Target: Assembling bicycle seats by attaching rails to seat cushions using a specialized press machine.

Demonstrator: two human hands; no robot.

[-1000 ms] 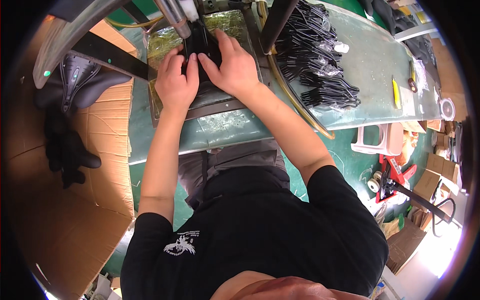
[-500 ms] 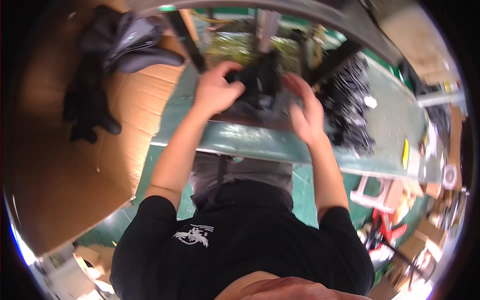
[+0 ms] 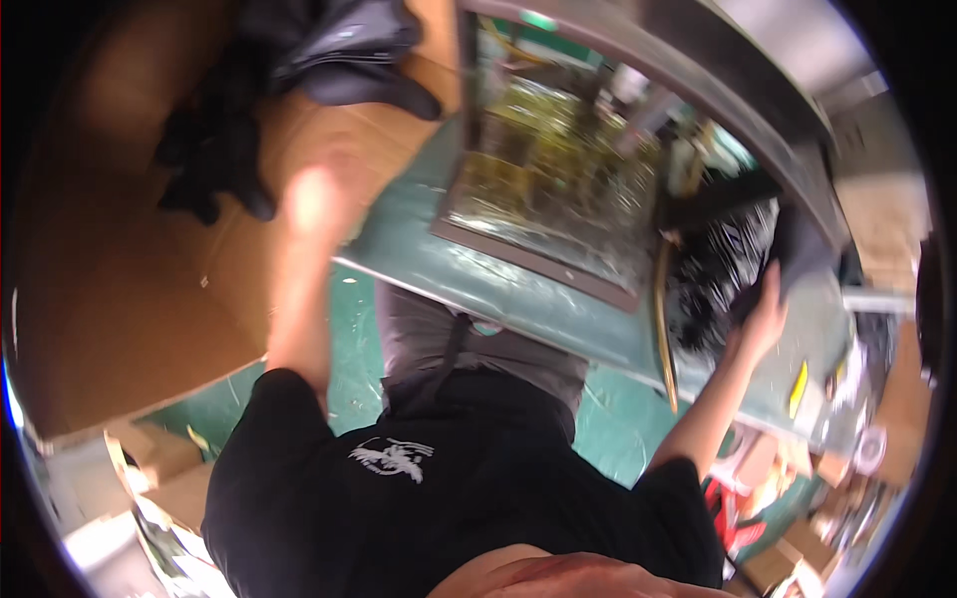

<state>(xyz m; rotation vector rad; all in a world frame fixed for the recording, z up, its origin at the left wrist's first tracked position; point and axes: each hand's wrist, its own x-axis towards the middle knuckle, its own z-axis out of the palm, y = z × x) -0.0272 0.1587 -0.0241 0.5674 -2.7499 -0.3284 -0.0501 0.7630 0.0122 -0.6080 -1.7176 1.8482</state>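
Observation:
My left hand (image 3: 324,189) is smeared by motion over a large cardboard box (image 3: 219,299), close to black gloves (image 3: 234,164) lying in it. Its fingers cannot be made out. To the right, my right hand (image 3: 766,311) is closed on a dark, flat black glove (image 3: 800,244) beside a glossy black pile (image 3: 723,259). Part of that glove blends with the dark frame behind it. Between my hands stands a dark metal frame (image 3: 538,264), with clear, yellowish-looking plastic film (image 3: 543,149) inside it.
The frame stands on a green-topped table (image 3: 409,239). A thin brass-coloured strip (image 3: 666,329) hangs past the table's front edge. A yellow cutter-like tool (image 3: 798,389) lies at the right end. More cartons (image 3: 783,563) and a red object (image 3: 733,518) stand on the lower right.
Both hands have left the middle of the frame. The left went out over the cardboard box, the right to the black pile with a black item. The view has also shifted.

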